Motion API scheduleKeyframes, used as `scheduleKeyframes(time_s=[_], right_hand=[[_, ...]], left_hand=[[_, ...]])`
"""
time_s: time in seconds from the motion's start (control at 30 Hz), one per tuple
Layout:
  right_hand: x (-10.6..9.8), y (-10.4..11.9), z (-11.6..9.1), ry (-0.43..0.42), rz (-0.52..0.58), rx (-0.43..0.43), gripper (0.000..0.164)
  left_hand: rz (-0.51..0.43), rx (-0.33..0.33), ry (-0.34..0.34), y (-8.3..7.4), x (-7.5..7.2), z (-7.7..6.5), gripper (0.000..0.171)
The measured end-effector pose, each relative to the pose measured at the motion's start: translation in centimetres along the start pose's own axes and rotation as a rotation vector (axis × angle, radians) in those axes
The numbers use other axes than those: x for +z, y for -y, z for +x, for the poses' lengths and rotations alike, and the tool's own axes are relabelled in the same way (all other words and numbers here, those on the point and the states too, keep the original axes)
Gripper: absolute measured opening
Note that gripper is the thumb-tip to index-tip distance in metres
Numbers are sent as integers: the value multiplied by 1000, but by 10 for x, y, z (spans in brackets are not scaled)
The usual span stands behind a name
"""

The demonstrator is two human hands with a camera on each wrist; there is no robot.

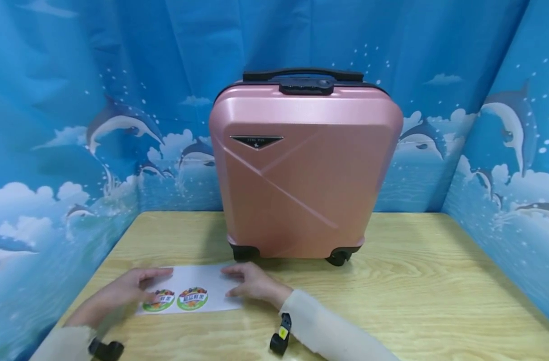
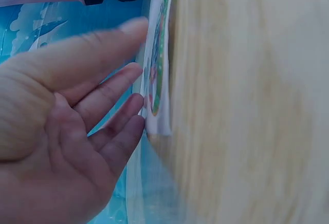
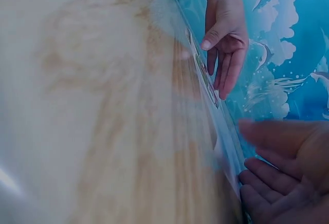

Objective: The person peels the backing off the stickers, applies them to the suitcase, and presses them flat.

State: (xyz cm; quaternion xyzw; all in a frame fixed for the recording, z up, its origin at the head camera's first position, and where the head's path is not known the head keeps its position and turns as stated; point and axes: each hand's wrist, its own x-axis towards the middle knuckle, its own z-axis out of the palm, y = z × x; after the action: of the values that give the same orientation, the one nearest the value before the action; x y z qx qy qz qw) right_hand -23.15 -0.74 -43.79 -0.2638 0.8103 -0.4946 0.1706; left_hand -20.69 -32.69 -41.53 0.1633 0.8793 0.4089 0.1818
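Note:
A white sheet (image 1: 219, 297) lies flat on the table, with two round green-rimmed fruit stickers (image 1: 193, 299) on its left part. My left hand (image 1: 126, 291) rests at the sheet's left end, its thumb over the edge of the left sticker. In the left wrist view those fingers (image 2: 110, 93) are loosely extended, tips right at the sheet's edge. At the other end my right hand (image 1: 258, 285) has its thumb and fingertips on the sheet's right part. The right wrist view shows its fingers (image 3: 272, 178) relaxed and not gripping.
Behind the sheet a pink hard-shell suitcase (image 1: 301, 175) stands upright on its black wheels, a black handle (image 1: 303, 74) on top. The wooden table (image 1: 414, 286) is bordered by blue dolphin-print curtains (image 1: 44, 125). Each wrist wears a strapped black camera (image 1: 280, 343).

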Motion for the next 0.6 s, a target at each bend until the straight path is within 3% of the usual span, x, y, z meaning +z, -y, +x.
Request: scheduleKeyframes(time_s=[0.17,0.4,0.6], right_hand=[[-2,1,-3,29,-131,-31,57],[-5,0,-6,32,-173,-43,54],[-9,-3,-19,58,-206,-11,53]], left_hand=[[21,-4,-3,-2,1,2,69],[87,82,-4,-4,3,0,67],[65,74,26,-8,9,-2,70]])
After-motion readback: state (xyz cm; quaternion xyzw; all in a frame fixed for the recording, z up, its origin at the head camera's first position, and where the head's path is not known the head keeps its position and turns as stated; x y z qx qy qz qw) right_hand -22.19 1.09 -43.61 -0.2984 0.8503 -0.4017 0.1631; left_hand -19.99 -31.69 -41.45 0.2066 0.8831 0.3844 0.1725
